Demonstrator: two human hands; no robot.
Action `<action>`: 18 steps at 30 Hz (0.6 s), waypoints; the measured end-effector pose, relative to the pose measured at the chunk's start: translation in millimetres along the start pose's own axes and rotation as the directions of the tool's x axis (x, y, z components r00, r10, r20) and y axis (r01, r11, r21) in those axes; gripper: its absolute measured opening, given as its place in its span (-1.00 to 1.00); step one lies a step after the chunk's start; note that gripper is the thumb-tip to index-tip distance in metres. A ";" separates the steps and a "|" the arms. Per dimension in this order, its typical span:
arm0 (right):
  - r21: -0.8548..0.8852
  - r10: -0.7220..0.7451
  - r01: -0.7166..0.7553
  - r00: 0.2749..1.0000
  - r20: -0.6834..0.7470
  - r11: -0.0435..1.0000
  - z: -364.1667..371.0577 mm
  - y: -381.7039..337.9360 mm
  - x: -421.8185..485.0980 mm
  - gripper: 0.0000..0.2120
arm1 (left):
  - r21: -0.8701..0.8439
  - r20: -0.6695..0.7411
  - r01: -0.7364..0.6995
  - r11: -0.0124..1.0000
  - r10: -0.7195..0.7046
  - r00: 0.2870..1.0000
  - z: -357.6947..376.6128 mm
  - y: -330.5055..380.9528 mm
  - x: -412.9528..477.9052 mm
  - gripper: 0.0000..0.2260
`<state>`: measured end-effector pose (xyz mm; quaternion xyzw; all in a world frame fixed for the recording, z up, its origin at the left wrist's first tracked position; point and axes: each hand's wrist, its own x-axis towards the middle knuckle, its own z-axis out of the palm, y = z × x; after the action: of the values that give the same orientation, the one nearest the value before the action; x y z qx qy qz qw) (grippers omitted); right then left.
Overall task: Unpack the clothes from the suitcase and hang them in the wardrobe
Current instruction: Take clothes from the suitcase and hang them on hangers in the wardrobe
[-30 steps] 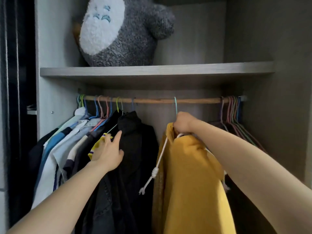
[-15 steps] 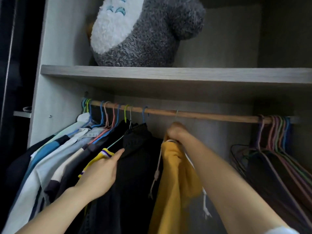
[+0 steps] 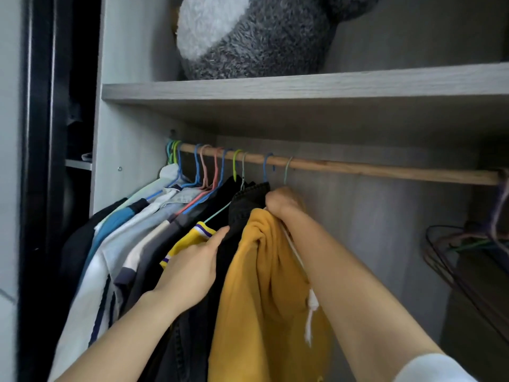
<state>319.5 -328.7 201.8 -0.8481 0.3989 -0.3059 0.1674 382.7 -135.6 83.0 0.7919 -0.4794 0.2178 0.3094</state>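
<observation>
Holding the neck of the mustard-yellow hoodie bunched in my right hand, I have my grip clamped on the cloth just under the pale green hanger hook that sits over the wooden rail. The hoodie hangs straight down from that fist, its white drawstring trailing along the inside of my right forearm. My left hand lies flat with the fingers together and stretched out, not closed on anything, pressing against the black garment that hangs just left of the hoodie; the fingertips touch the black cloth where it meets a yellow jersey with purple and white trim. Further left along the rail the hung clothes crowd together, white, blue and dark pieces on blue, pink and green hangers. The hoodie touches the black garment on its left, while to its right the rail is bare up to a bundle of empty hangers at the far right end. Above the rail runs the grey wardrobe shelf, and a grey and white plush toy sits on it. No suitcase shows in this view.
</observation>
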 end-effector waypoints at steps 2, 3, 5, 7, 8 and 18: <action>0.054 0.004 -0.003 1.000 -0.016 0.999 4.2 3.6 -4.2 -0.70 | -0.036 -0.012 -0.007 0.999 0.006 1.000 -0.9 -0.1 -3.3 -0.45; 0.101 0.017 -0.013 0.999 -0.037 0.995 7.2 6.4 -8.0 -0.67 | -0.070 -0.033 -0.015 0.997 0.013 0.999 0.3 -0.8 -7.2 -0.45; 0.143 0.042 -0.024 0.991 -0.123 0.989 12.5 11.1 -22.7 -0.64 | -0.109 -0.064 -0.027 0.994 0.020 0.998 1.9 -3.6 -25.8 -0.43; 0.026 -0.028 0.037 0.960 -0.280 0.999 14.7 11.4 -47.5 -0.61 | -0.007 -0.078 -0.050 0.999 0.050 0.996 8.4 -14.2 -58.5 -0.37; -0.042 -0.114 0.106 0.933 -0.342 0.993 16.4 8.5 -63.7 -0.61 | 0.034 -0.063 -0.046 0.998 0.048 0.997 13.3 -22.9 -80.8 -0.34; -0.285 -0.749 0.708 0.660 -0.057 0.646 151.2 -38.4 -283.9 -0.65 | 0.046 0.215 0.482 0.875 -0.480 0.851 3.2 -110.9 -314.9 -0.43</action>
<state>299.8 -77.5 -1.7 -0.9208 0.0692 -0.3683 -0.1079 341.7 97.5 -152.4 0.9042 -0.2982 0.0424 0.3029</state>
